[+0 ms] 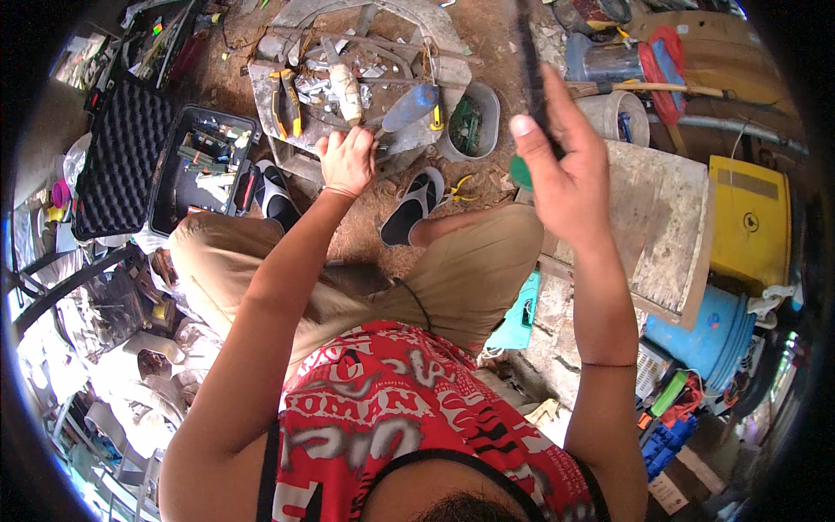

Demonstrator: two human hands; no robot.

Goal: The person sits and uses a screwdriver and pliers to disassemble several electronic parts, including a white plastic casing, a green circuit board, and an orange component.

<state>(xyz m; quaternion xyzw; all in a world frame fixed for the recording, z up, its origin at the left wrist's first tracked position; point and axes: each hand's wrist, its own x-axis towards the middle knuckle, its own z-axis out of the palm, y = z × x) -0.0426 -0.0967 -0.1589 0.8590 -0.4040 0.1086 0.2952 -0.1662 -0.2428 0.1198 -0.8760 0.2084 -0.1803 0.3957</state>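
Note:
My left hand is closed at the near edge of a worn, low work frame; what its fingers pinch is hidden. Just beyond it lie a tool with a pale wrapped handle and a blue-handled tool, its thin shaft pointing toward my fingers. Yellow-and-black pliers rest to their left among small metal scraps. Raised at the right, my right hand grips a long dark tool, smeared by motion, its working end out of view. Something green shows beside that palm.
An open black case with circuit boards stands left. A pail holding green pieces sits right of the frame. Yellow-handled pliers lie by my right foot. Farther right are a wooden board, a yellow box and a blue bucket.

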